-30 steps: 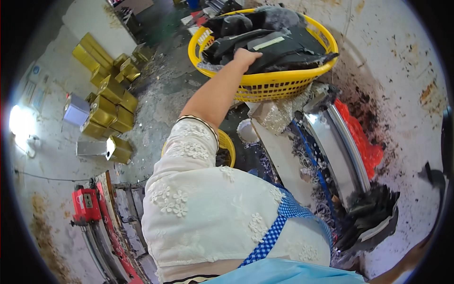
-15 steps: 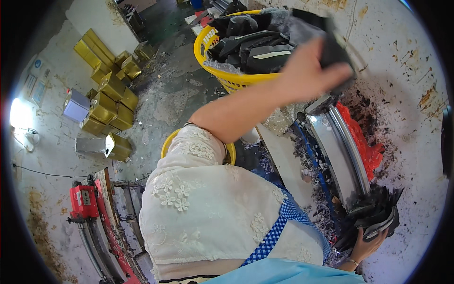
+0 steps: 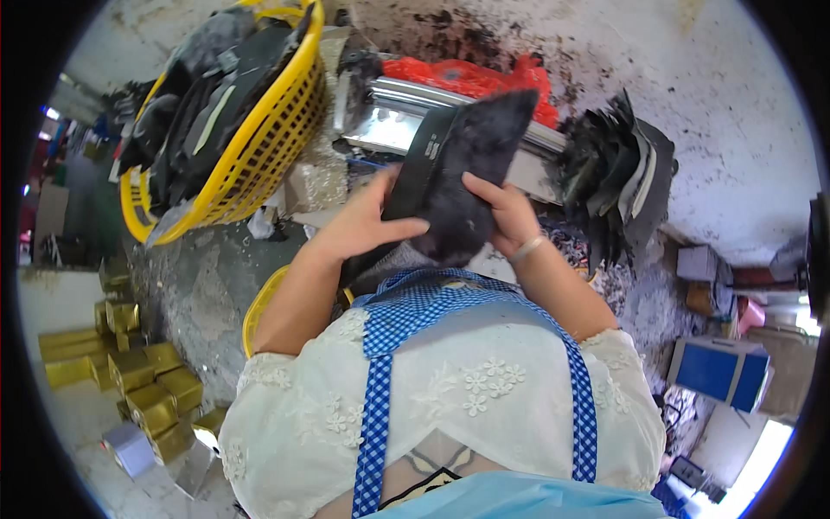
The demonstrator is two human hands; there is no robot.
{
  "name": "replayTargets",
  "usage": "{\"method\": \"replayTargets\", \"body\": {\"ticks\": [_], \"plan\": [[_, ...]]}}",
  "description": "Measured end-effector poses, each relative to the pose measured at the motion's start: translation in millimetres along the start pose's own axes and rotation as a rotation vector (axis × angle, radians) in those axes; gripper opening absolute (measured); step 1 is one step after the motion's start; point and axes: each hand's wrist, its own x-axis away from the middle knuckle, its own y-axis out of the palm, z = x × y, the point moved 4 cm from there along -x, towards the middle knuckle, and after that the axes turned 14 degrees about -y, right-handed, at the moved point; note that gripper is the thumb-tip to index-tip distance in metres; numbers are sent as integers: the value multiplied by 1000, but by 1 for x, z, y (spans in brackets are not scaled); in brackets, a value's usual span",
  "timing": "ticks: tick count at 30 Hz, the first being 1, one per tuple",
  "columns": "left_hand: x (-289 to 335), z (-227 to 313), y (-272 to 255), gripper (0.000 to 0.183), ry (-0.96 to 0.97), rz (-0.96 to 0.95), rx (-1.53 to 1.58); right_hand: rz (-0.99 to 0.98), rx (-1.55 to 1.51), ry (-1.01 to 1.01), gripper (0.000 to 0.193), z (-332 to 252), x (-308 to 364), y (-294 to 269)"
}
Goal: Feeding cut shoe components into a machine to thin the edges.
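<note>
Blk sheets [image 3: 477, 156] sit betw. both hands, just past the apron [image 3: 432, 311], long axis slanting away fr. it & to the R. L hand [image 3: 367, 223] has fingers clasping L edge, R hand [image 3: 512, 216] R edge, thumbs on top; both touching, neither nearer.

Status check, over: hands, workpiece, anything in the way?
Left hand and right hand both gripping dark sheet material. Material held in front of blue checked apron. Yellow basket off left, dark stack off right; nothing seen blocking the hands.
</note>
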Motion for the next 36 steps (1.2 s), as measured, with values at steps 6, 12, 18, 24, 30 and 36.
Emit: {"method": "replayTargets", "body": {"ticks": [6, 12, 18, 24, 30, 36], "plan": [[-27, -65, 8, 36, -209, -110, -112, 322, -193, 231, 33, 74, -40, -100], [-86, -55, -13, 40, -181, 80, -617, 392, 392, 115, 38, 48, -104, -141], [-100, -76, -14, 47, -266, 183, -708, 134, 1792, -851, 45, -63, -138, -87], [-114, -63, -5, 46, -358, 310, -874, -448, 1930, -159, 54, -52, -294, -112], [-103, -61, -1, 44, 108, 764, -1062, -591, 2270, -380, 47, -58, -255, -61], [-140, -88, 42, 64, 79, 596, -1143, -567, 2197, -738, 20, -46, -193, -74]]}}
